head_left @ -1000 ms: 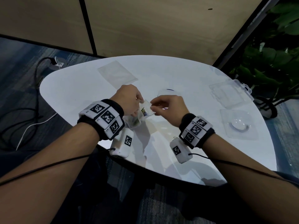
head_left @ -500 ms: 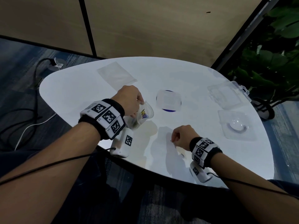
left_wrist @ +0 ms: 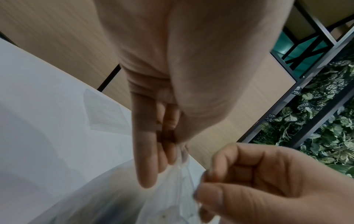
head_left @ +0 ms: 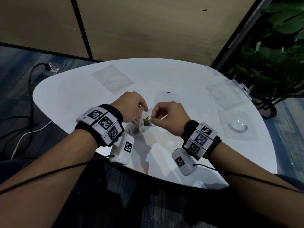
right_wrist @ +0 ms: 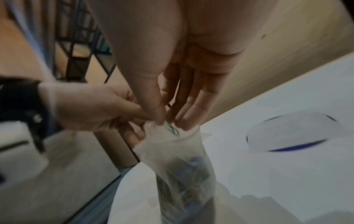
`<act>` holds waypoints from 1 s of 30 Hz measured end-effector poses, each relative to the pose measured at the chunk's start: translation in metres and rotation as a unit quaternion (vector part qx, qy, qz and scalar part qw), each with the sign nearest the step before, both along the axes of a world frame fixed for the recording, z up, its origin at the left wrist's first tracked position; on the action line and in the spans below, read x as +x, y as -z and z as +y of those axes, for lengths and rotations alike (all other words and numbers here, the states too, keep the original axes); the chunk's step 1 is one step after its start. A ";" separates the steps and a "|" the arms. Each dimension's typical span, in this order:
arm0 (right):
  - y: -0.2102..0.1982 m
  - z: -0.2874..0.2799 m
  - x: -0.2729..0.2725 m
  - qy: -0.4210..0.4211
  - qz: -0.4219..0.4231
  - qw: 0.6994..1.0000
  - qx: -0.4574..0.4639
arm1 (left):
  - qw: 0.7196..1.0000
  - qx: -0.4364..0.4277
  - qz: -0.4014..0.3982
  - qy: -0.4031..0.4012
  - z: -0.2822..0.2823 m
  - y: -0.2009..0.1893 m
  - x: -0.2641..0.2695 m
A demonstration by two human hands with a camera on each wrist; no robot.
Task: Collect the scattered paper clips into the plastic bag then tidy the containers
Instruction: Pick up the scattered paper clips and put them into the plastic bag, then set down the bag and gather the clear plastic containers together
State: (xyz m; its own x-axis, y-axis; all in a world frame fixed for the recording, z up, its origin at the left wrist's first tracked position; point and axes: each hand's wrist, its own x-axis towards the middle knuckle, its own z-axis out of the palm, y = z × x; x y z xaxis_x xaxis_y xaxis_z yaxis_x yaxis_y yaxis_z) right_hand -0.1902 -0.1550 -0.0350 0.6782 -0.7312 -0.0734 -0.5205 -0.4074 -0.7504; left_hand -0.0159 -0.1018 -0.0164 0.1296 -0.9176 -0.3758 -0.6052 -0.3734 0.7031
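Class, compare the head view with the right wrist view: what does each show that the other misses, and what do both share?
Only the head view: the clear hinged plastic box, the clear blister tray and the flat clear sleeve on the white table.
Only the right wrist view: a small green paper clip at the bag's mouth.
Both: the left hand and right hand holding the translucent plastic bag of clips.

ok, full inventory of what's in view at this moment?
plastic bag: 1, clear, held over the near middle of the table, colored clips inside
flat bag: 1, clear, far left of table
round lid: 1, clear with dark rim, beyond the hands
hinged box: 1, clear, far right
blister tray: 1, clear, right edge
table: 1, white
plant: green, right of table
cables: black and white, floor left
left hand: pinches bag rim
right hand: fingertips pinched at bag mouth
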 end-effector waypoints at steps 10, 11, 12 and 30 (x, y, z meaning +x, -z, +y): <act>0.013 0.010 0.013 -0.069 0.058 0.989 -0.114 | 0.998 -0.043 0.024 -0.031 0.010 -0.002 0.010; 0.011 0.008 0.013 -0.041 0.030 0.994 -0.099 | 0.998 -0.044 0.027 -0.028 0.013 -0.001 0.013; 0.009 0.006 0.014 -0.015 0.004 0.996 -0.085 | 0.999 -0.043 0.017 -0.014 0.016 -0.001 0.017; 0.030 -0.016 0.034 -0.066 0.126 0.979 -0.147 | 0.995 -0.068 -0.066 -0.018 0.010 0.032 0.034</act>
